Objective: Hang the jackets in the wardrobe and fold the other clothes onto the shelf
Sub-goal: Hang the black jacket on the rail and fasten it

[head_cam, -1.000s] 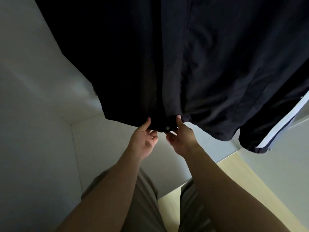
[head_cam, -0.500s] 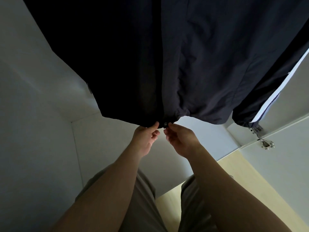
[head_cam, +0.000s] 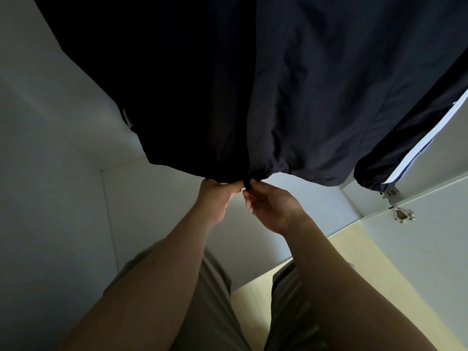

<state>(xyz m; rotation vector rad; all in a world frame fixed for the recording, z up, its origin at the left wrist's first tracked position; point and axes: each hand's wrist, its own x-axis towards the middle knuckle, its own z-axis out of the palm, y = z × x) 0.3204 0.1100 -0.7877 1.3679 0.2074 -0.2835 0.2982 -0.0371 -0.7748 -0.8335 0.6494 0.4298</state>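
A: Head view: the navy jacket hangs inside the white wardrobe, its hem just above both hands

B: Left hand pinches the hem at the front opening, fingers curled tight on the fabric

A: Right hand meets it, thumb and forefinger clamped on the facing hem edge

B: White-striped sleeve dangles near a metal hinge

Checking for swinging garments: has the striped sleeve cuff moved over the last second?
Yes. The striped sleeve cuff has shifted up and left against the door hinge, which it earlier partly covered.
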